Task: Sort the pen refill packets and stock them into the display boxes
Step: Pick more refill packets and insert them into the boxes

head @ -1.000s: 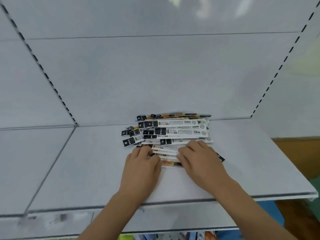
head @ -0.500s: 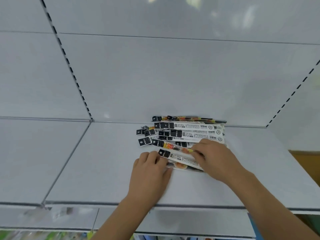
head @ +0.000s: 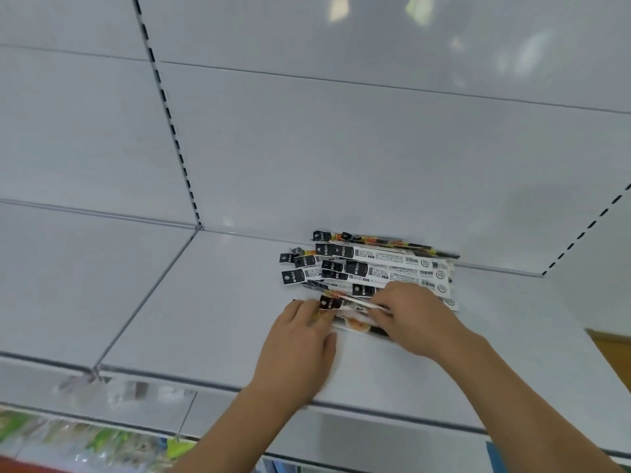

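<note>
sorting looked barely begun. packets [head: 372,268] were still heaped in one loose pile at the back of the shelf [head: 211,302], close against the back panel [head: 341,148], with black-headed white ones on top and a few patterned ones along the far edge. no display boxes were seen anywhere in view, so nothing could be counted as stocked, and where the packets were meant to go could not be told.

at the near edge of the pile, one patterned packet [head: 336,303] was being worked free. the right hand [head: 415,319] was laid over the pile's near right part, its fingers curled down onto that packet, seemingly pinching it, though the fingertips were hidden under the knuckles. the left hand [head: 300,343] was pressed flat on the shelf just left of it, fingers nearly straight and reaching the packet's black end; whether anything was gripped there could not be told, and motion blur softened its outline.

by this showing, the whole job was judged still ahead: the pile to be split by kind, then carried to boxes not yet in sight. blurred coloured goods [head: 85,442] were glimpsed on a lower shelf.
</note>
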Motion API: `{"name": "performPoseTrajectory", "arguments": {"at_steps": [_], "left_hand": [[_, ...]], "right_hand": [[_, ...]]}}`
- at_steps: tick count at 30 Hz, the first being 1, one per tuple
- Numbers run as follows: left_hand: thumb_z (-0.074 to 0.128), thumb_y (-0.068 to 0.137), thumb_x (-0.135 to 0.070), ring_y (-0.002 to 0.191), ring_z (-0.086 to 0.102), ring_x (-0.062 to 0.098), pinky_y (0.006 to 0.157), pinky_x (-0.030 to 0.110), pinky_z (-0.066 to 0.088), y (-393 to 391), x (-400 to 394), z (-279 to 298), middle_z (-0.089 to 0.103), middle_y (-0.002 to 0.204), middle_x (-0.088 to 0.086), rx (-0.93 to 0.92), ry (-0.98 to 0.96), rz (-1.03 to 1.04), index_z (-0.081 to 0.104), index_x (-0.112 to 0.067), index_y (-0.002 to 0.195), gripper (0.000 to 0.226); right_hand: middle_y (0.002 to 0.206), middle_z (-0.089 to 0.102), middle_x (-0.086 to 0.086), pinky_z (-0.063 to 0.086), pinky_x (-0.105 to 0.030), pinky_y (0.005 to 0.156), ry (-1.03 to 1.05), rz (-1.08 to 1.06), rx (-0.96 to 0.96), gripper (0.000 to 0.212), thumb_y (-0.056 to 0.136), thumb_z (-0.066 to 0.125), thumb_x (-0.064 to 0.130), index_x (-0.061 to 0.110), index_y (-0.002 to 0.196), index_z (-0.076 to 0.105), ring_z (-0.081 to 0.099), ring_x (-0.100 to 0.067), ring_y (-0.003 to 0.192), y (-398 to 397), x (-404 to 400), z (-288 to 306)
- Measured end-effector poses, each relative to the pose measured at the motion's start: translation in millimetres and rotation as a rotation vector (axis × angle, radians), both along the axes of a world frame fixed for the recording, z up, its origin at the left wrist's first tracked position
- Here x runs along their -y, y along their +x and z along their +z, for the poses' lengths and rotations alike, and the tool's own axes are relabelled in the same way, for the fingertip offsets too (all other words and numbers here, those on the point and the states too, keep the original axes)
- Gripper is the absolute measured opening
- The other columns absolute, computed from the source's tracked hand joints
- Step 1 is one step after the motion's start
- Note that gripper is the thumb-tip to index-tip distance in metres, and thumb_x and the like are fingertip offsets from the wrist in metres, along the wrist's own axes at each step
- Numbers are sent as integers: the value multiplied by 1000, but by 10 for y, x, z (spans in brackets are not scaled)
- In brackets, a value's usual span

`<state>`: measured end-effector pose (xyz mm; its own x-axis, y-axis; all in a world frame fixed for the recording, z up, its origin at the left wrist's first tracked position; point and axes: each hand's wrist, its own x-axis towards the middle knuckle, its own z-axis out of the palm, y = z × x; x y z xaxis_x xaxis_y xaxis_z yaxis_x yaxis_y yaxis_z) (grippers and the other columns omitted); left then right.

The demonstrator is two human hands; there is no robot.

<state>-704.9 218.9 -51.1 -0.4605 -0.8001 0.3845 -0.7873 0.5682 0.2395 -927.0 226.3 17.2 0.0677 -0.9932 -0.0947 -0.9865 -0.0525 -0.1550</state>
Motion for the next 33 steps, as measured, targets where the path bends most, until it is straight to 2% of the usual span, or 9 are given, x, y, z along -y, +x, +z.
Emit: {"name": "performPoseTrajectory", "arguments": {"at_steps": [5,9,16,20,23,26,29,31,33], "left_hand": [[48,92,-38,110,58,31,87,44,54,-71,-57,-16,63,117,3,2,36,212,75,-25,111,35],[43,91,-43,97,59,27,77,39,52,-135,-99,64,64,106,-2,34,53,238,74,-29,110,38],[43,92,-50,114,61,20,97,37,53,-140,-179,88,69,122,-11,-3,136,216,74,-28,120,47],[55,98,-44,127,55,16,108,24,38,-125,-250,175,64,134,-12,-113,202,259,67,-25,133,41],[54,99,-59,135,44,14,114,27,35,-162,-342,194,55,144,-9,-163,251,383,55,-24,144,58],[52,95,-70,118,56,2,101,26,50,-214,-320,327,57,134,-16,-418,389,393,47,-32,146,64],[59,97,-59,94,68,-5,84,21,56,-333,-242,566,72,114,-17,-885,671,251,57,-34,130,41],[57,105,-44,80,71,7,75,28,56,-410,-206,698,76,93,-6,-975,646,170,69,-27,109,21],[54,108,-34,68,67,24,66,40,54,-457,-195,818,72,78,13,-1068,626,96,69,-19,96,25]], "right_hand": [[69,53,6,43,-37,63,-93,-17,212,38,108,48,32,26,70,47,51,-15,67,-106,1,35],[68,62,4,48,-40,63,-17,-1,305,30,102,56,37,24,75,59,58,-15,66,-51,-34,-27],[78,62,3,46,-32,57,27,-19,136,25,93,69,48,26,81,66,59,-12,67,170,-6,-8],[80,65,4,41,-32,56,151,-24,182,24,94,71,42,21,85,62,59,-13,69,240,70,32],[75,64,4,36,-30,53,160,-14,228,27,97,69,38,20,79,63,57,-12,64,252,48,31],[70,67,8,36,-25,51,32,-64,480,27,101,65,41,23,80,67,56,-2,56,272,-50,71],[67,65,6,37,-21,52,-93,-132,821,33,103,61,42,22,78,65,51,-2,54,323,-155,148],[70,66,1,37,-18,52,-138,-121,886,34,106,58,39,20,78,64,50,-4,56,376,-214,165],[77,66,2,39,-16,57,-188,-105,905,33,107,56,37,22,79,65,56,-5,65,379,-246,149]]}}
